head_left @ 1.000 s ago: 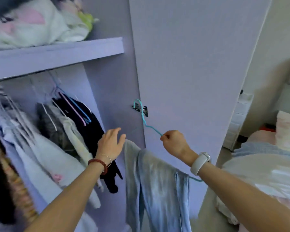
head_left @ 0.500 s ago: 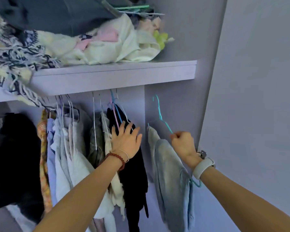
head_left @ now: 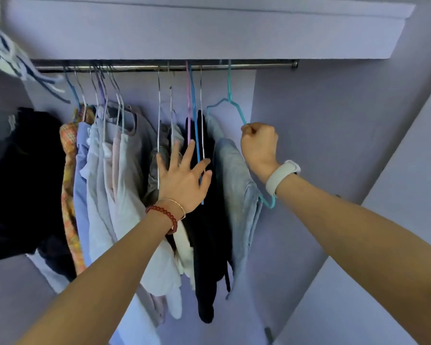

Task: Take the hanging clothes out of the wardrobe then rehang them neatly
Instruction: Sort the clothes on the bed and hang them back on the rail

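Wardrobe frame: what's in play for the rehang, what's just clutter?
In play:
right hand gripping teal hanger
light denim garment on it
rail
left hand pressing hung clothes aside

Clutter:
striped fabric overhanging shelf

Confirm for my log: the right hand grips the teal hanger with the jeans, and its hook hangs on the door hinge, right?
No. In the head view the teal hanger, gripped by the right hand and carrying the jeans, has its hook at the metal rail, not the door hinge.

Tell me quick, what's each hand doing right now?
Left hand: open, fingers spread against the hanging clothes.
Right hand: closed, gripping the teal hanger.
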A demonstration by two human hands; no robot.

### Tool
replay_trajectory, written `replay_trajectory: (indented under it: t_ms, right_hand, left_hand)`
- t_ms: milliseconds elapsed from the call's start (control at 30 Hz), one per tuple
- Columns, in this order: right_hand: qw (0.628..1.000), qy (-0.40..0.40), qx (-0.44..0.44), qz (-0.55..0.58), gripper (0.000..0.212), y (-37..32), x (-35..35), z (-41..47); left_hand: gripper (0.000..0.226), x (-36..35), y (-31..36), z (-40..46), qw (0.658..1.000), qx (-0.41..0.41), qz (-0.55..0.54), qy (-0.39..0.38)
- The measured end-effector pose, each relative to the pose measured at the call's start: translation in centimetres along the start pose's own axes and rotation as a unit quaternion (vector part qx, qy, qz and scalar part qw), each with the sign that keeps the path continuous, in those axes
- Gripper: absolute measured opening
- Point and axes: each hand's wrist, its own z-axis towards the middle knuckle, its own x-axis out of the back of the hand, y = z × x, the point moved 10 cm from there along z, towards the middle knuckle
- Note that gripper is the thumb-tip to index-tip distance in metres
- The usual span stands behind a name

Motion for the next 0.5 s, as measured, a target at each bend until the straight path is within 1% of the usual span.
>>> replay_trajectory:
  t_ms: [67, 167, 267, 367, 467, 500]
  right_hand:
    - [1.000, 0.012, 0.005, 0.008, 0.026, 0.0, -1.0, 0.3]
    - [1.000, 0.003, -0.012, 0.007, 0.026, -0.2, -2.6, 1.4]
    - [0.998, -0.043, -0.043, -0.010, 0.026, 0.1, -4.9, 2.3]
    - [0.994, -0.095, -0.057, 0.009, 0.024, 0.7, -7.5, 2.0]
    - [0.988, -0.152, -0.028, 0.008, 0.033, 0.8, -9.4, 1.1]
    - [0.984, -0.176, -0.011, -0.001, 0.028, 0.6, -10.1, 0.7]
  left_hand:
    - [0.046, -0.3, 0.2, 0.0, 1.000, -0.011, -0.005, 0.019]
    - [0.043, -0.2, 0.7, -0.2, 0.999, -0.026, -0.014, 0.046]
    - [0.042, 0.0, 0.4, -0.4, 0.998, -0.021, -0.007, 0.051]
    - [0.042, 0.4, -0.3, -0.8, 0.998, -0.015, 0.009, 0.053]
    - [0.048, 0.8, -1.0, -1.0, 0.999, -0.005, -0.018, 0.027]
    - [0.053, 0.9, -1.4, -1.0, 0.999, 0.010, -0.037, 0.015]
